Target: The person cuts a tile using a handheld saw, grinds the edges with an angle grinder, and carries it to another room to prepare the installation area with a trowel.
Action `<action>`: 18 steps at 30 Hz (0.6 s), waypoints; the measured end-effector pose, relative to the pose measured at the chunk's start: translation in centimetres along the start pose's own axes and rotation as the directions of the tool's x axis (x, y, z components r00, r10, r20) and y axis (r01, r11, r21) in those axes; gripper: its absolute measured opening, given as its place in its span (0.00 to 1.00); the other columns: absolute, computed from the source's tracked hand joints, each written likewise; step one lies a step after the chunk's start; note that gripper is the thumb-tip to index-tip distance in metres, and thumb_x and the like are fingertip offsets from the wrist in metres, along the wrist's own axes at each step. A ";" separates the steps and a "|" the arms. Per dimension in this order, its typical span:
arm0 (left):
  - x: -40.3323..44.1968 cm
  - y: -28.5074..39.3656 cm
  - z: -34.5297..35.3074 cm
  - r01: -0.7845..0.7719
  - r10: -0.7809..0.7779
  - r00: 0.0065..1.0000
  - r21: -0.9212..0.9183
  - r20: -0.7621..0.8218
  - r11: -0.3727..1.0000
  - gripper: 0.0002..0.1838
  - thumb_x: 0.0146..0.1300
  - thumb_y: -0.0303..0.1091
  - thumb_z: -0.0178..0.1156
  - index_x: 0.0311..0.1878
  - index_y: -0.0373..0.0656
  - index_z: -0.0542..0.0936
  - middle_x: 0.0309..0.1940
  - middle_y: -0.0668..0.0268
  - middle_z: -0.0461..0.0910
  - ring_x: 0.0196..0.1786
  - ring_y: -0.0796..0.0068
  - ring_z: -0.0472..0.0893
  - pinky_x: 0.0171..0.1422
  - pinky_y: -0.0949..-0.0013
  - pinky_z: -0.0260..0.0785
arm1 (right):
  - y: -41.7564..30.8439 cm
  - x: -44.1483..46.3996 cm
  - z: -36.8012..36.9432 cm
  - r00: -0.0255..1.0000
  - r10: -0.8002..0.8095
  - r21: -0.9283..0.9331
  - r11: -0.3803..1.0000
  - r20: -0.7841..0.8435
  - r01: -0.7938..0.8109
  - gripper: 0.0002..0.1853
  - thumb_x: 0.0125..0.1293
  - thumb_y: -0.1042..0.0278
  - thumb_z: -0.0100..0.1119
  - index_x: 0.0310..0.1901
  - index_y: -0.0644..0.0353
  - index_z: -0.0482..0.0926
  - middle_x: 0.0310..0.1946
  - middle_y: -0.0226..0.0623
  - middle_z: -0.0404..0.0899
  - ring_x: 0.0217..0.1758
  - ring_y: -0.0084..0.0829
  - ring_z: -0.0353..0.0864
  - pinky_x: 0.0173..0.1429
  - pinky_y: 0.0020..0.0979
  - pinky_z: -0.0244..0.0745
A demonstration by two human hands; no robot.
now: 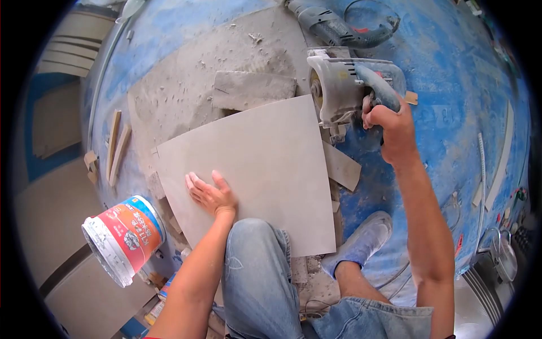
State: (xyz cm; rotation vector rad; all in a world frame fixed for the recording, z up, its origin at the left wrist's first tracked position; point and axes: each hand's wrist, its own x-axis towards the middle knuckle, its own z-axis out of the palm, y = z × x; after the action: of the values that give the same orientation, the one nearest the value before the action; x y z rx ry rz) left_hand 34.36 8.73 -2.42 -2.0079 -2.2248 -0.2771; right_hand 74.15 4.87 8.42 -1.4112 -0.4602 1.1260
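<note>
A large pale tile [265, 164] lies across the middle, propped on offcuts, with my knee against its near edge. My left hand [210, 193] rests flat on the tile's left part, fingers spread. My right hand [389, 121] is wrapped round the handle of a dusty tile saw [339, 82]. The saw stands at the tile's far right corner, its round blade side facing left. I cannot tell whether the blade touches the tile. Beyond the tile's far edge lies a dusty tile offcut [254, 90].
A grey angle grinder [333, 25] lies beyond the saw. A paint-style bucket [127, 237] stands at left, near wooden strips [117, 148]. Another offcut [341, 166] pokes out right of the tile. Blue dusty sheeting [446, 135] covers the floor, with a long pale strip [501, 158] at right.
</note>
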 end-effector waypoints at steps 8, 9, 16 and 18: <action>0.0 0.0 0.0 0.002 -0.002 1.000 0.003 0.011 1.000 0.38 0.70 0.54 0.49 0.71 0.32 0.60 0.73 0.47 0.58 0.76 0.50 0.57 0.79 0.52 0.47 | -0.2 -0.4 0.1 1.000 -0.006 0.044 0.999 -0.009 0.006 0.12 0.52 0.76 0.55 0.38 0.64 0.81 0.27 0.26 0.75 0.29 0.18 0.70 0.36 0.23 0.67; 0.0 0.0 0.0 0.003 -0.003 1.000 0.006 0.012 1.000 0.38 0.70 0.54 0.49 0.71 0.32 0.60 0.73 0.47 0.58 0.76 0.50 0.57 0.79 0.52 0.47 | -0.2 -0.4 0.1 1.000 -0.003 0.048 0.999 -0.011 0.004 0.12 0.52 0.76 0.55 0.39 0.64 0.81 0.27 0.26 0.75 0.29 0.18 0.70 0.36 0.23 0.67; 0.0 -0.2 0.3 -0.003 0.003 1.000 0.009 0.000 1.000 0.38 0.70 0.54 0.49 0.72 0.32 0.60 0.73 0.47 0.58 0.76 0.50 0.57 0.79 0.52 0.47 | -0.2 -0.7 0.2 1.000 0.016 0.082 0.997 -0.018 -0.015 0.12 0.51 0.75 0.55 0.39 0.63 0.81 0.27 0.27 0.76 0.28 0.19 0.70 0.36 0.23 0.67; 0.0 -0.1 0.2 -0.007 0.007 1.000 0.010 -0.001 1.000 0.38 0.70 0.54 0.49 0.72 0.32 0.60 0.73 0.47 0.58 0.76 0.49 0.57 0.79 0.52 0.48 | -0.2 -0.6 -0.1 1.000 0.019 0.052 0.998 0.009 -0.020 0.13 0.51 0.74 0.55 0.40 0.63 0.81 0.27 0.27 0.76 0.28 0.19 0.70 0.36 0.23 0.67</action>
State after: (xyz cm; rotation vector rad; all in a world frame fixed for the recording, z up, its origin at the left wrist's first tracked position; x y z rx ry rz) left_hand 34.24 8.72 -2.63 -2.0090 -2.2136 -0.2654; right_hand 73.99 4.38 8.77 -1.3691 -0.4210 1.1521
